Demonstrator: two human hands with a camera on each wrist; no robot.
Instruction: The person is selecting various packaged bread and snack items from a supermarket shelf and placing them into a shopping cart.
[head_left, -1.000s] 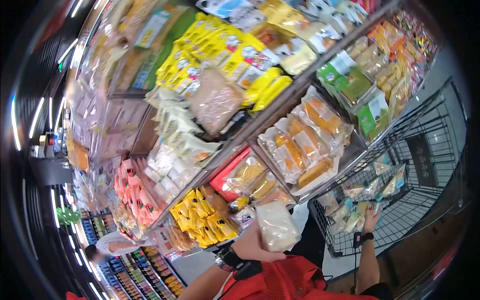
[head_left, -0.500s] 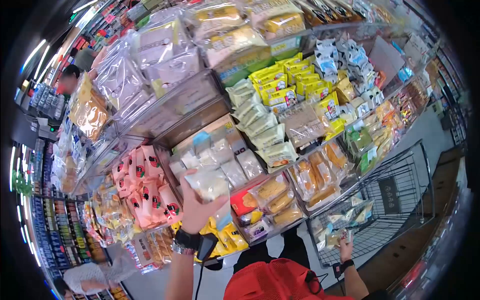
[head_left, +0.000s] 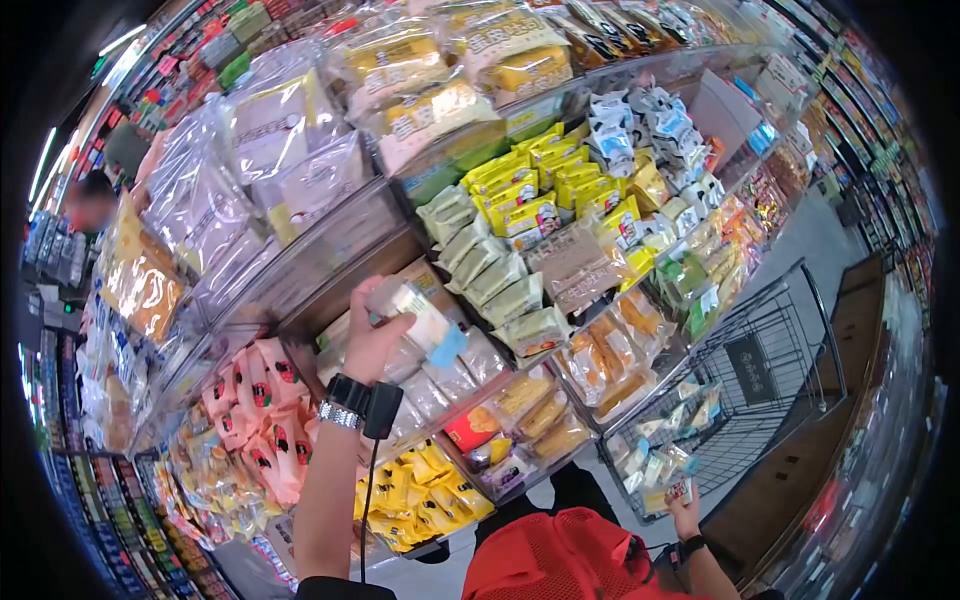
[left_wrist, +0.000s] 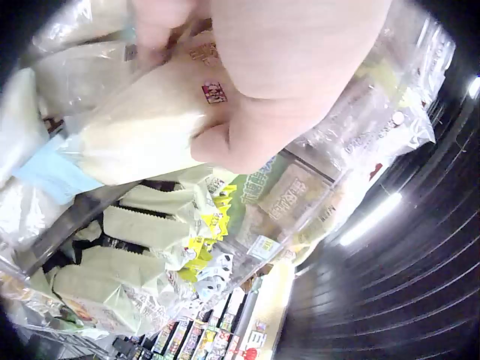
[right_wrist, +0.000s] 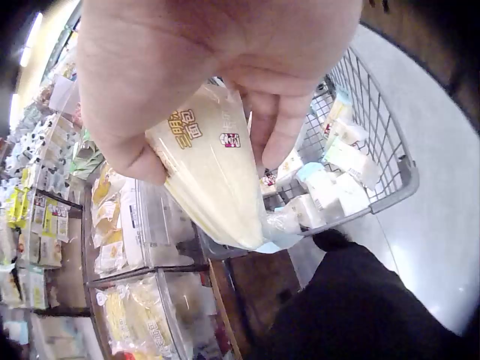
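Note:
My left hand (head_left: 370, 340) pinches a wrapped sandwich bread (head_left: 418, 312) with a pale blue end, above a compartment of similar white packets (head_left: 428, 392). In the left wrist view, the thumb and fingers grip this bread (left_wrist: 146, 135), and its small red logo shows. My right hand (head_left: 684, 512) is at the near end of the shopping cart (head_left: 790, 365). Close up in the right wrist view, it grips another sandwich bread (right_wrist: 214, 161) between thumb and fingers. Beyond that bread, several similar wrapped packets (right_wrist: 351, 161) lie in the cart.
Around the white packets stand compartments of pink packets (head_left: 262, 400), yellow packets (head_left: 425, 500), pale green packets (head_left: 490, 290) and long wrapped breads (head_left: 605, 360). A clear divider (head_left: 300, 240) rises behind, with large bagged breads (head_left: 290, 110) above it. Another person (head_left: 90, 200) stands at the far left.
My left hand has carried its bread from in front of my body forward to the white packets' compartment, then tilted it. The right hand stays at the cart holding its bread. The head view has turned.

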